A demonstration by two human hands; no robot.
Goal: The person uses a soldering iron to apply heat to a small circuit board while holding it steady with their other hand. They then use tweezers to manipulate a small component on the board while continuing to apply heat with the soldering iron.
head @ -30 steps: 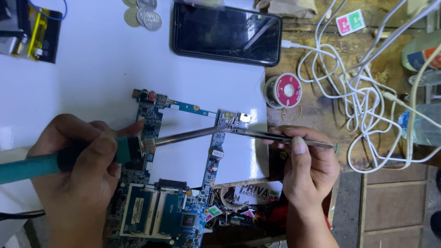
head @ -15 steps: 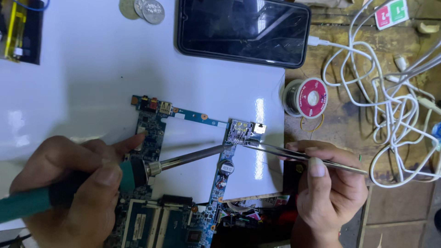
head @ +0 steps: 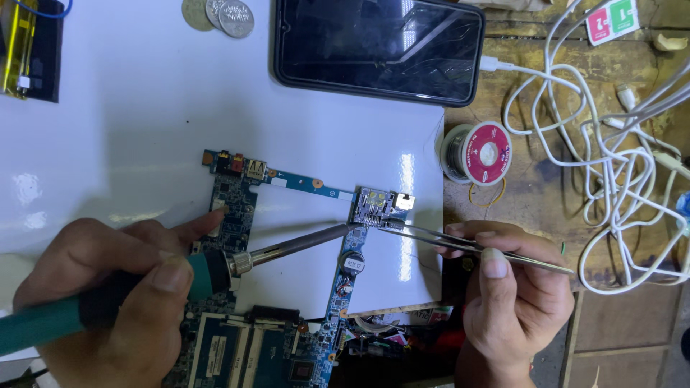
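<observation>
On the white mat (head: 144, 129) that covers the left part of the counter (head: 532, 187) lies a blue circuit board (head: 237, 208), an L-shaped frame whose thin upper strip runs rightward to a small metal card slot (head: 375, 206); the left hand (head: 108, 302) grips a soldering iron (head: 180, 284) by its teal handle, fingers clamped round it, forefinger stretched out and touching the board's left arm; the iron's metal shaft slants up and to the right, its tip meeting the lower edge of the card slot; the right hand (head: 514, 294) pinches a pair of tweezers (head: 467, 246) between thumb and fingers, fingers closed on them, and their points reach leftward to the same spot, touching or nearly touching the iron's tip, though whether they hold any part I cannot tell; a round coin cell (head: 352, 264) sits on the board's right arm, just below the two tool tips; beyond the mat's top edge rests a dark smartphone (head: 377, 47), screen up, with a white cable (head: 611, 165) plugged into its right end and looping in a tangle over the wooden counter; a spool of solder wire (head: 478, 153) with a red label stands between the phone and the right hand; several coins (head: 219, 14) lie at the mat's top edge, left of the phone.
</observation>
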